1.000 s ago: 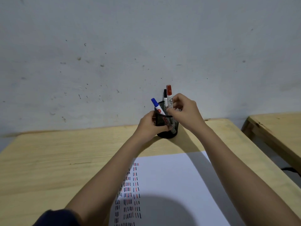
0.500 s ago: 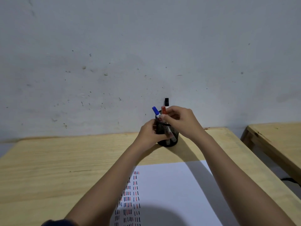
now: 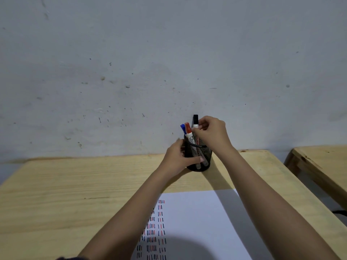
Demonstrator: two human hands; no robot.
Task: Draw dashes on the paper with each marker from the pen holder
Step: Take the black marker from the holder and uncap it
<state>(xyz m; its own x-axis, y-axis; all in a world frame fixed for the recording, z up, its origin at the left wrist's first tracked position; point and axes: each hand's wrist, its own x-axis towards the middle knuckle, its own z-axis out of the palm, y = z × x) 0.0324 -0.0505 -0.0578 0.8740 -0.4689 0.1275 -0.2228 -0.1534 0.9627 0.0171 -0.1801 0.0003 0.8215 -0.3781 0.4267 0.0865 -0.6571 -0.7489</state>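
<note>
1. Three markers stand in the holder point(image 3: 201, 156), a black mesh cup at the far edge of the table point(image 3: 75, 184), close to the wall point(image 3: 131, 62).
2. Blue marker point(image 3: 182, 127) is leftmost and leans left; only its cap shows clearly above the rim.
3. Red marker point(image 3: 188, 133) stands just beside the blue one, its cap and white labelled barrel above the rim.
4. Black marker point(image 3: 195, 121) is the tallest, upright, its cap above the other two.
5. Right hand point(image 3: 211, 134) is closed on the black marker, with thumb and fingertips pinching the white barrel just under the cap.
6. Left hand point(image 3: 178, 156) wraps the holder's left side, thumb lying across the mesh front and fingers behind; it grips the holder.
7. Both forearms reach in from the near edge, the left one crossing the paper's left part, the right one along its right edge.
8. Paper point(image 3: 202, 222) lies flat on the table, nearer than the holder and apart from it.
9. Dashes point(image 3: 158, 231) sit on the paper's left part in short vertical strokes, black and red clearly; they form columns running toward the near edge, and some are hidden by the left forearm.
10. Round shadow falls over the paper's near end.
11. Second table point(image 3: 323, 162), of the same pale wood, stands to the right, apart from the first.
12. Wall is grey-white with small dark marks and scuffs.
</note>
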